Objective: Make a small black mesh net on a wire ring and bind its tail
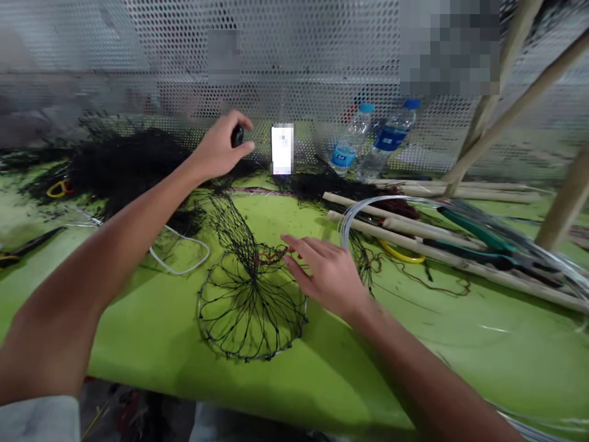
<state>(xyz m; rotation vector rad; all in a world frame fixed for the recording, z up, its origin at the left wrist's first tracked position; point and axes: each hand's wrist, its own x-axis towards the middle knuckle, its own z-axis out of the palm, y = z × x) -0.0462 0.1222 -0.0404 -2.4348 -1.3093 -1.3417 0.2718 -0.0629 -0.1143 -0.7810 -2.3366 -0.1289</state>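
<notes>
A round hoop with black netting (253, 313) lies on the green table, its cords gathered at the middle and a strip of net running up from there. My right hand (329, 270) is over the hoop's right side, fingers stretched out and slightly apart. Its fingertips are beside a dark red thread (269, 258); whether they touch it I cannot tell. Farther back, my left hand (225, 144) is raised near a lit phone (282, 150), its fingers curled round a small black object (237, 135) of unclear kind.
A heap of black netting (124, 162) lies at the back left. Two water bottles (344, 147) stand against the perforated metal panel (299, 67). On the right are wooden sticks (377, 227), coiled clear line (352, 215) and green-handled pliers (478, 233). A white loop (179, 270) lies left of the hoop.
</notes>
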